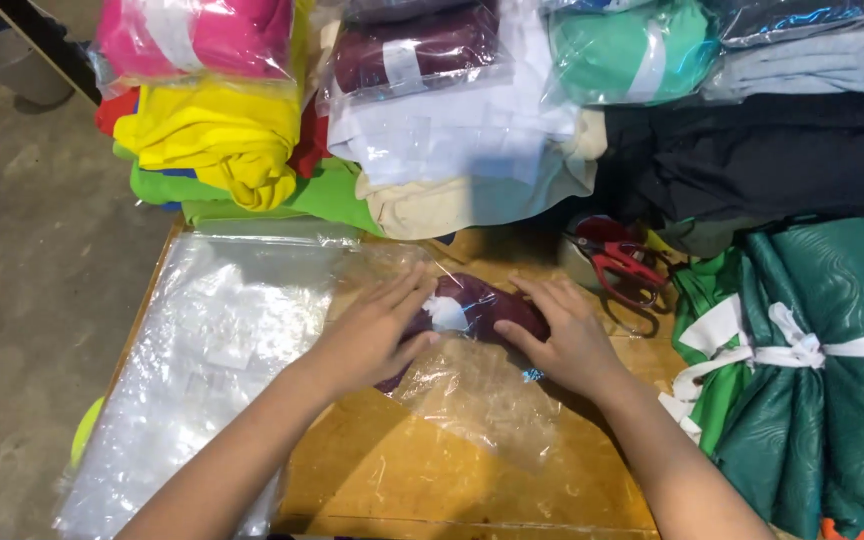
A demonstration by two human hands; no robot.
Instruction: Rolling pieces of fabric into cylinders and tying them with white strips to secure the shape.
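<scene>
A folded maroon cloth (487, 305) with a white tag lies inside a clear plastic bag (482, 400) on the wooden table (422, 480). My left hand (372, 335) lies flat on the left side of the bagged cloth, fingers spread. My right hand (562, 335) presses flat on its right side. The bag's loose open end trails toward me between my forearms.
A stack of clear plastic bags (202, 350) covers the table's left part. Red-handled scissors (622, 265) lie to the right. Green fabric tied with white strips (812, 370) sits at right. Piles of folded and bagged cloths (452, 130) in several colours line the far edge.
</scene>
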